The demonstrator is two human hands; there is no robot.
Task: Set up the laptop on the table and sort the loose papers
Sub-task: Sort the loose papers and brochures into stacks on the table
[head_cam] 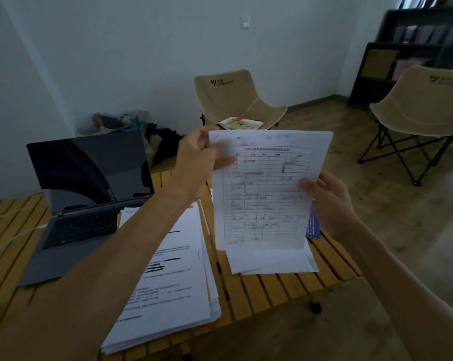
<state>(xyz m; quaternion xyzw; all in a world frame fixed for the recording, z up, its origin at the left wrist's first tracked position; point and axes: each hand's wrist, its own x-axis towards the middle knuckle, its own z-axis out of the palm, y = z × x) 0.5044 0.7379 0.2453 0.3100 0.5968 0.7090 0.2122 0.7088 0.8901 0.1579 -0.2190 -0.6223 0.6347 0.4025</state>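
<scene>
Holding the white ruled form sheet (267,188) mid-frame, left hand (196,162) and right hand (329,201) pinching its edges, we should lay it squarely on the small white paper pile (272,259) below.

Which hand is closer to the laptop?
The left hand. It grips the top left edge of the table-printed sheet, just right of the open laptop screen. The right hand holds the sheet's right edge, farther away, across the paper.
</scene>
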